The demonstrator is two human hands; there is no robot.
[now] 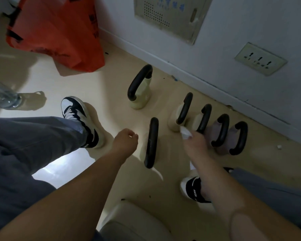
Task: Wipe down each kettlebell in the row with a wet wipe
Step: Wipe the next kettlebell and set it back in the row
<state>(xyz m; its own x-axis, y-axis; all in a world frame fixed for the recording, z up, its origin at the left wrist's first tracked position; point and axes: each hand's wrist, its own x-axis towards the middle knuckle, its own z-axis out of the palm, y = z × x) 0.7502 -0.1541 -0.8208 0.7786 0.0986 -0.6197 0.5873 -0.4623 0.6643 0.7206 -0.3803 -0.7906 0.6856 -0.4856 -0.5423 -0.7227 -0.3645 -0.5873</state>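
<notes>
Left hand (126, 142): fingers loosely curled, holding nothing, just beside the nearest kettlebell (151, 143).
Right hand (195, 145): pinches the white wet wipe (185, 133).
Wipe: near the kettlebell row (207, 122) along the wall.

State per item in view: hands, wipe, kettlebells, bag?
left hand: loosely curled, holds nothing
right hand: grips wet wipe
wet wipe: crumpled
nearest kettlebell: upright, untouched
far kettlebell: upright, apart from row
orange bag: slumped on floor
</notes>
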